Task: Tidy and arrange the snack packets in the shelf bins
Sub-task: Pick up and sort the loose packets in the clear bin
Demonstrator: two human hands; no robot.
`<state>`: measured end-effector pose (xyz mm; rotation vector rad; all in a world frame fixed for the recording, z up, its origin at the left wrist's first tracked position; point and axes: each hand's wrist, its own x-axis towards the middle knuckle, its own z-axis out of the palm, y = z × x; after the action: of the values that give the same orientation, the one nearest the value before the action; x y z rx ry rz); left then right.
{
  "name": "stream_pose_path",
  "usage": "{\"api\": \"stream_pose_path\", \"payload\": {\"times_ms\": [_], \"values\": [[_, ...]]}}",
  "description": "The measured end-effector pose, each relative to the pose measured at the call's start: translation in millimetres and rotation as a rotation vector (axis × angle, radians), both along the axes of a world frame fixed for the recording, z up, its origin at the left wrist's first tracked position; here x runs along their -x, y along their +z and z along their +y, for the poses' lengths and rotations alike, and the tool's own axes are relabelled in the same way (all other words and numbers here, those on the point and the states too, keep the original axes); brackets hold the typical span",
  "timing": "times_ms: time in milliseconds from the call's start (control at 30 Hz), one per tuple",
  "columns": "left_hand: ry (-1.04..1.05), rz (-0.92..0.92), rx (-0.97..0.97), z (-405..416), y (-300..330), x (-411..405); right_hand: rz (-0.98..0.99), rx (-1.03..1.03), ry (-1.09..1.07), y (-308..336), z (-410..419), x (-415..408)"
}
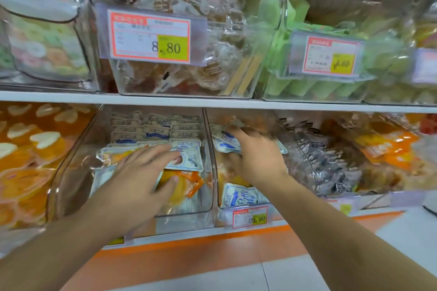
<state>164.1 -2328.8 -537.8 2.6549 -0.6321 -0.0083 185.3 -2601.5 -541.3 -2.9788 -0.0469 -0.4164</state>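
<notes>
Two white shelves (165, 98) stacked with clear plastic bins. Upper row: a bin of pale ring-shaped sweets (45, 54) behind a cartoon-face label at left, a bin of brown clear-wrapped snacks (179, 78) with a price tag (151, 36) reading 8.80, then a bin of green packets (314, 87) with a smaller, blurred tag (331, 56). Lower row: at far left a bin of orange packets with white heart shapes (28, 144); next a clear middle bin (184, 217), holding white-and-blue snack packets (151, 129) in neat rows at the back and loose white-blue and orange ones toward the front; beside it, touching wall to wall, a right-hand bin (215, 196) with more white-blue packets and a front tag (249, 216); farther right, dark silvery packets (326, 163) and orange ones (387, 149), all blurred. Below, an orange shelf base (189, 257) and pale floor tiles (295, 274).

Left hand (139, 177) inside the middle bin, grip released, fingers spread flat over a white-blue packet (189, 160), thumb resting on an orange packet (186, 182).

Right hand (257, 156) reached into the right-hand bin, fingers curled onto a white-blue packet (223, 140) lying on top of the pile, grip grasping it.
</notes>
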Motion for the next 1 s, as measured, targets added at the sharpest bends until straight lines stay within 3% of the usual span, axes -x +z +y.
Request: {"api": "stream_pose_path", "payload": {"times_ms": [300,500,633,733,800,933,1000], "values": [[0.0,-0.096,0.14,15.5,17.0,12.2,-0.352,0.071,0.119,15.9,-5.1,36.9],[0.151,-0.127,0.222,50.2,38.6,24.9,-0.585,0.209,0.297,26.8,62.5,47.0],[0.132,-0.112,0.213,63.9,39.5,27.1,-0.294,0.228,0.308,21.3,117.7,26.2],[0.042,-0.108,0.17,67.4,32.1,22.8,0.127,0.101,0.366,23.7,128.5,15.6],[-0.009,-0.102,0.153,65.4,26.9,19.0,0.293,-0.036,0.393,36.7,118.4,19.2],[-0.084,-0.069,0.129,47.2,17.3,16.0,0.164,-0.273,0.222,58.5,55.2,35.0],[-0.11,-0.053,0.121,33.1,13.7,16.0,0.225,-0.324,0.128,62.4,20.8,40.7]]}}
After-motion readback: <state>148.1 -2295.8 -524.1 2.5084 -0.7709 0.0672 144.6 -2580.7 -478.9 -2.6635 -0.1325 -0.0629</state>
